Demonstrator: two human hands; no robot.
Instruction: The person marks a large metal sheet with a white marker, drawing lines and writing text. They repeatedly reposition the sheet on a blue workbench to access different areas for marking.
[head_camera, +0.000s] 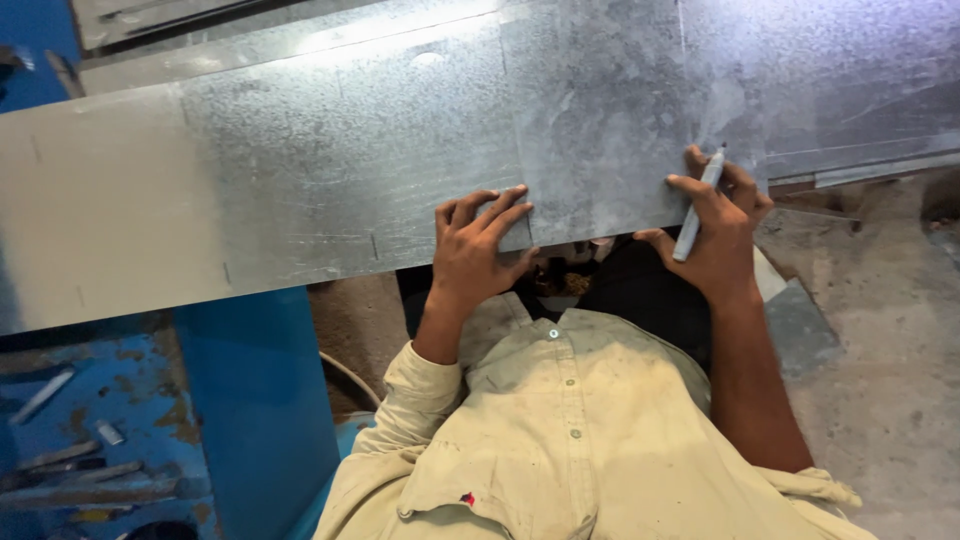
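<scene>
A long galvanised metal sheet lies flat across the view in front of me. My left hand presses on its near edge, fingers spread and thumb under the rim. My right hand grips the same sheet at its near right corner and also holds a grey marker pen, tip pointing up over the metal. A smaller overlapping sheet lies between my two hands, its left edge next to my left fingertips.
A blue machine frame stands at the lower left, with metal offcuts on its worn blue surface. A concrete floor lies to the right, with a metal scrap on it. More sheet metal stretches to the upper right.
</scene>
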